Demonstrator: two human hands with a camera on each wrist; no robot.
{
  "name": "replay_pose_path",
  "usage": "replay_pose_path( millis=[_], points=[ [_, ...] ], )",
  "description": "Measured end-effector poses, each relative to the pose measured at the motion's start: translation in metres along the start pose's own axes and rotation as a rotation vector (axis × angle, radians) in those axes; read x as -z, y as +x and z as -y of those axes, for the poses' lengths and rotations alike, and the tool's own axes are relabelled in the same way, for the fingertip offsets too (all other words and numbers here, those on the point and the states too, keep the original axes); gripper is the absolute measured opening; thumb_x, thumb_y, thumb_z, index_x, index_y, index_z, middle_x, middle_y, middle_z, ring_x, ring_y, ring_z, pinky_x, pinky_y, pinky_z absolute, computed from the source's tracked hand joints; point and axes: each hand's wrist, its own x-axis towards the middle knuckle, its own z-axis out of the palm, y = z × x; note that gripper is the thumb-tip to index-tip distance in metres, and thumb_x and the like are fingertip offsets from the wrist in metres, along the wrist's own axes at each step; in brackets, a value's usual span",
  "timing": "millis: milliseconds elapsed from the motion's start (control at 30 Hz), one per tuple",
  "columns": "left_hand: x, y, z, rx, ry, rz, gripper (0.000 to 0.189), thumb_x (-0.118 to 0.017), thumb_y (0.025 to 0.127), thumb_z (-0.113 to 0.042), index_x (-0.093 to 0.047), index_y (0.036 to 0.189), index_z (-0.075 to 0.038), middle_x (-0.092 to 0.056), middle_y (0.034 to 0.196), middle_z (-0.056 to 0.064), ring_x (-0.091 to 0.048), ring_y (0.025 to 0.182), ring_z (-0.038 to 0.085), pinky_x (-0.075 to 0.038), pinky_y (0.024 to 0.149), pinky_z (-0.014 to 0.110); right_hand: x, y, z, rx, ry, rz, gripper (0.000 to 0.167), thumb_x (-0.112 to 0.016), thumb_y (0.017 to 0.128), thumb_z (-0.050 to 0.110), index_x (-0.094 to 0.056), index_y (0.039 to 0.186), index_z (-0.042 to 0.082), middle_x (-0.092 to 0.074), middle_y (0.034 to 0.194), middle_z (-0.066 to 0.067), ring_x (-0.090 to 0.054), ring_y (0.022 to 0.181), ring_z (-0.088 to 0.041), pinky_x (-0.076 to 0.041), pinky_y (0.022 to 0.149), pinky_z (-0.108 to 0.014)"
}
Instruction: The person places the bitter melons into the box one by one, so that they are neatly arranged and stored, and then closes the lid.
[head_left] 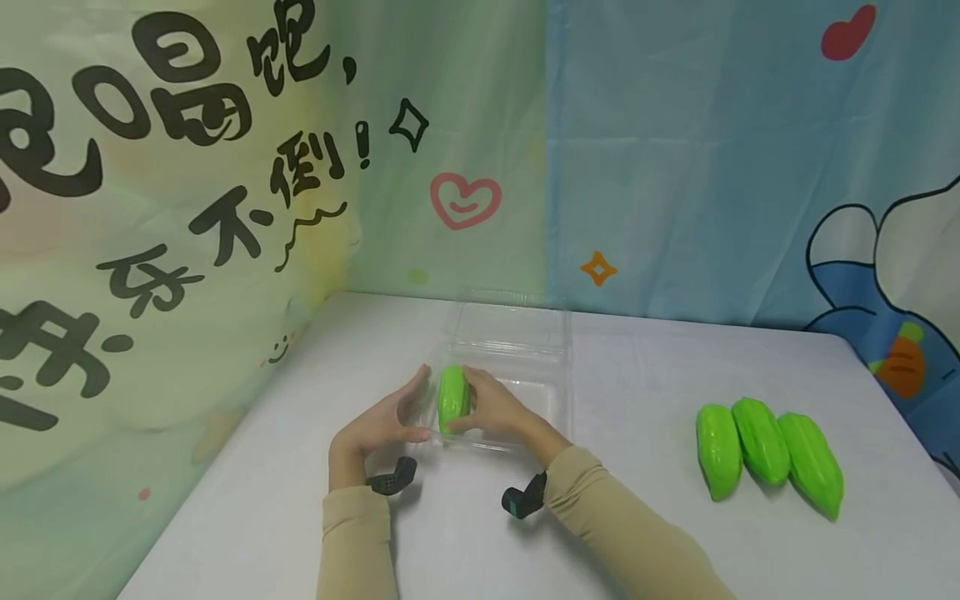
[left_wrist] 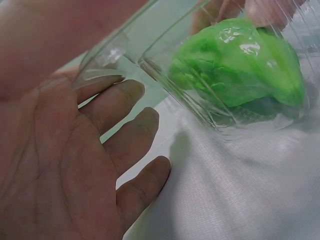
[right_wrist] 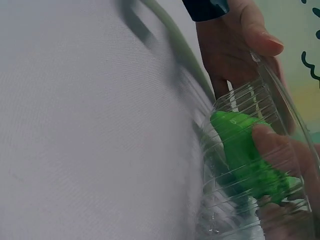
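Left hand (head_left: 381, 422): fingers apart at clear box (head_left: 543, 398), 9 o'clock; steady lightly.
Green pod (head_left: 453, 398): inside, 9 o'clock; keep lengthwise.
Right hand (head_left: 501, 410): fingers clamped on pod; loosen gently.
Three pods (head_left: 761, 442): toward 3 o'clock.

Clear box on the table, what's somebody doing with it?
A person's right hand is holding a green fruit inside the clear box, at its left side. The left hand is at that same side. The lid is open, and three more green fruits lie together on the white table, off to the right.
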Motion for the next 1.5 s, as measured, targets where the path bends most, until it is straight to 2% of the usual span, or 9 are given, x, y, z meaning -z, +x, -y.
replay_pose_path(
  millis=[167,367,500,733,1067,1500],
  points=[
    [-0.0002,0.0012,0.0003,0.006,-0.004,0.004,0.109,-0.08,0.075,-0.021,-0.006,0.154,-0.016,-0.004,0.161,-0.002,-0.004,0.149,0.019,-0.011,0.121,0.04,-0.0001,0.0006,-0.0016,-0.012,0.002,-0.01,0.104,-0.084,0.068,0.03,-0.026,0.149,0.003,-0.034,0.152,-0.014,-0.036,0.139,-0.028,-0.032,0.115,-0.039],
    [0.0002,0.0011,0.0014,-0.011,-0.009,0.015,0.111,-0.081,0.074,-0.026,-0.005,0.154,-0.015,-0.003,0.161,-0.002,-0.004,0.149,0.018,-0.011,0.121,0.04,-0.0019,0.0022,-0.0016,-0.017,-0.073,-0.067,0.103,-0.086,0.066,0.035,-0.032,0.147,0.003,-0.038,0.149,-0.015,-0.038,0.137,-0.03,-0.032,0.115,-0.041],
    [0.0007,0.0009,0.0021,0.0,-0.02,0.017,0.112,-0.081,0.073,-0.029,-0.005,0.154,-0.017,-0.003,0.161,-0.005,-0.003,0.148,0.015,-0.01,0.122,0.038,-0.0038,0.0038,-0.0014,-0.017,-0.101,-0.095,0.102,-0.086,0.065,0.037,-0.035,0.146,0.002,-0.04,0.147,-0.015,-0.042,0.133,-0.03,-0.035,0.113,-0.041],
    [0.001,-0.0004,-0.0005,-0.044,0.008,0.032,0.109,-0.079,0.076,-0.024,-0.004,0.154,-0.012,-0.001,0.161,0.001,-0.001,0.149,0.02,-0.01,0.121,0.04,-0.0044,0.0033,-0.0004,-0.039,-0.122,-0.103,0.102,-0.085,0.065,0.041,-0.035,0.145,0.002,-0.038,0.148,-0.014,-0.04,0.136,-0.029,-0.035,0.114,-0.039],
    [0.0018,-0.0012,-0.002,-0.035,0.001,0.03,0.111,-0.08,0.075,-0.027,-0.004,0.154,-0.013,-0.001,0.161,0.001,-0.001,0.149,0.02,-0.01,0.121,0.04,-0.0065,0.003,0.0003,-0.027,-0.158,-0.108,0.106,-0.083,0.066,0.046,-0.031,0.147,0.001,-0.036,0.149,-0.018,-0.037,0.137,-0.032,-0.033,0.115,-0.042],
    [0.0005,-0.0014,-0.0043,-0.025,-0.026,0.034,0.108,-0.078,0.077,-0.019,-0.002,0.154,-0.012,0.0,0.161,0.003,-0.001,0.149,0.021,-0.011,0.121,0.039,-0.001,0.0009,0.0013,-0.038,-0.152,-0.126,0.106,-0.081,0.067,0.048,-0.032,0.145,-0.003,-0.035,0.15,-0.018,-0.035,0.139,-0.033,-0.031,0.115,-0.043]
  ],
)
